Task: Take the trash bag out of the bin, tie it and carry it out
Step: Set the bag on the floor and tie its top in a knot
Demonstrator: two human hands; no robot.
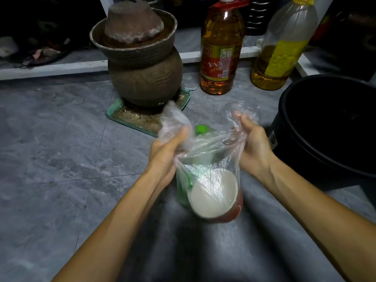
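A clear plastic trash bag (211, 159) hangs between my hands above the grey tiled floor, outside the black bin (325, 127) at the right. Inside it I see a white and red paper bowl (215, 196) and a green-capped bottle (201, 129). My left hand (166, 151) is closed around the bag's left top corner, which sticks up past my fingers. My right hand (252, 143) grips the right top corner, apart from the left. The bag's mouth is stretched open between the two hands, untied.
A brown clay jar (142, 64) with an upturned lid stands on a green tray (114, 110) straight ahead. Two large oil bottles (221, 47) (282, 45) stand behind the bag. A white sill (50, 68) runs across the back.
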